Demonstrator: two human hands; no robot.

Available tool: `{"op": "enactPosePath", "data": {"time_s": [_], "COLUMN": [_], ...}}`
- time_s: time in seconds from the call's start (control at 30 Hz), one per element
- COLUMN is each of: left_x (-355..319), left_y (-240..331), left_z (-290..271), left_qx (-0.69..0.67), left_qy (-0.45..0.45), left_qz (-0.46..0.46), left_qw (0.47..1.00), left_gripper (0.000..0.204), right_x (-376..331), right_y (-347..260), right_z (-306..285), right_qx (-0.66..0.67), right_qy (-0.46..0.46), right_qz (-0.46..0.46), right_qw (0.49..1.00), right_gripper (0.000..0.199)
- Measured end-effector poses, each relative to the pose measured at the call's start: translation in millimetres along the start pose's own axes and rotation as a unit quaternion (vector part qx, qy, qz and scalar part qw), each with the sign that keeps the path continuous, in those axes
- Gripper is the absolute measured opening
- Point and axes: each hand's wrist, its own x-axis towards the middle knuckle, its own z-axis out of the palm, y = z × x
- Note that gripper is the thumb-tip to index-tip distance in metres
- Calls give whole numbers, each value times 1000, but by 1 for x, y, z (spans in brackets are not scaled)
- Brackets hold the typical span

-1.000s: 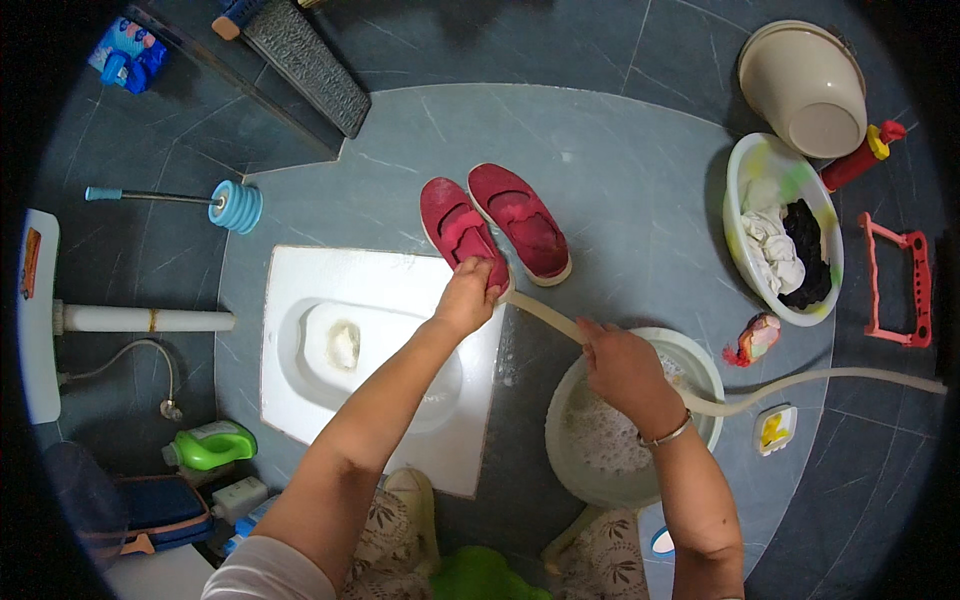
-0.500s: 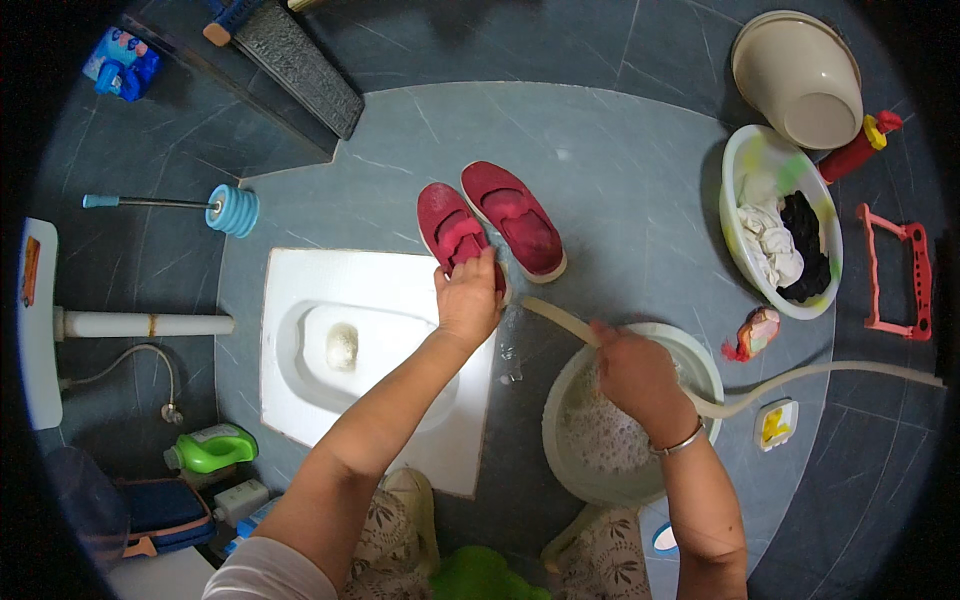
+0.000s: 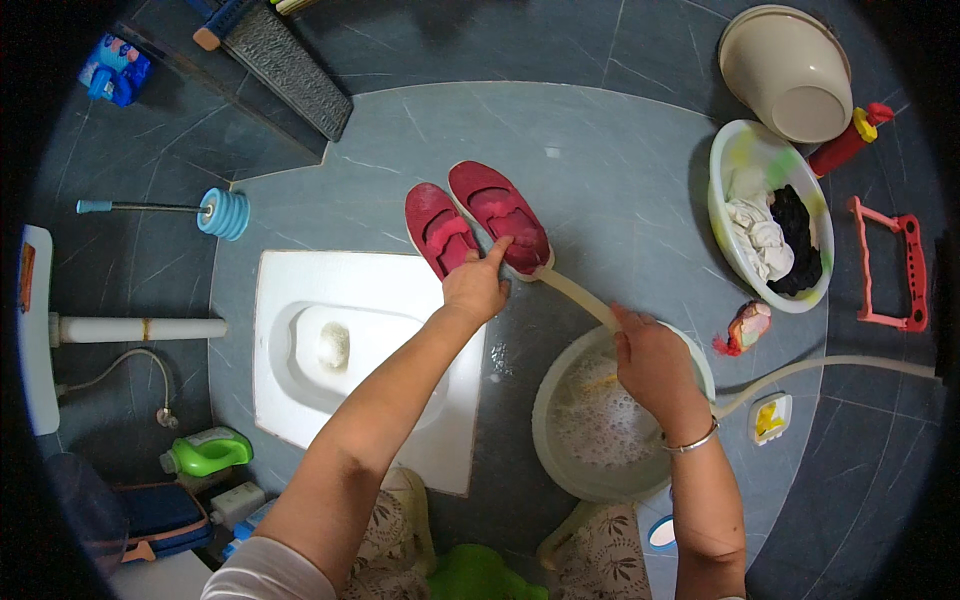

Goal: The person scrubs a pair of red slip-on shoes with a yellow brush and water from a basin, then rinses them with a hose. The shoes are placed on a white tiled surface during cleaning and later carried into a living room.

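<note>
A pair of wet-looking red shoes with straps stands side by side on the grey floor: the left shoe (image 3: pixel 436 225) and the right shoe (image 3: pixel 495 205). My left hand (image 3: pixel 477 289) grips them at their heel ends, one finger reaching into the right shoe's heel. My right hand (image 3: pixel 655 365), with a bracelet at the wrist, is closed round a pale hose (image 3: pixel 582 298). The hose's end meets the heel of the right shoe. Below that hand is a pale basin (image 3: pixel 548 440) of foamy water, partly covered by my hand and forearm.
A white squat toilet (image 3: pixel 375 265) is set in the floor at left. At right are a tub (image 3: pixel 722 235) with white and black cloths, a beige bucket (image 3: pixel 775 60), a soap dish (image 3: pixel 770 418) and a red netted bundle (image 3: pixel 748 328). A green bottle (image 3: pixel 212 452) lies at lower left.
My left hand has shifted from the left shoe's opening to both heels. My right hand has moved the hose end up against the right shoe's heel.
</note>
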Motion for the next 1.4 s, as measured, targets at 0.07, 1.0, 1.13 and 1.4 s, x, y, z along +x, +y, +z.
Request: {"op": "enactPosePath", "data": {"time_s": [0.07, 1.0, 1.13, 1.4], "left_x": [3, -103, -112, -121], "left_y": [0, -29, -30, -18], "left_z": [2, -95, -102, -106], "left_qx": [-17, 108, 101, 131], "left_qy": [8, -191, -211, -241], "left_qz": [-6, 252, 292, 333], "left_qw": [1000, 942, 927, 902], "left_gripper": [71, 68, 64, 64], "right_x": [-1, 5, 9, 17], "right_y": [1, -13, -21, -49], "right_z": [0, 8, 10, 7], "right_qx": [-10, 97, 94, 88], "right_qy": [-3, -22, -49, -100], "right_qz": [6, -43, -49, -72], "right_qw": [1000, 994, 993, 988], "right_gripper": [36, 32, 34, 35]}}
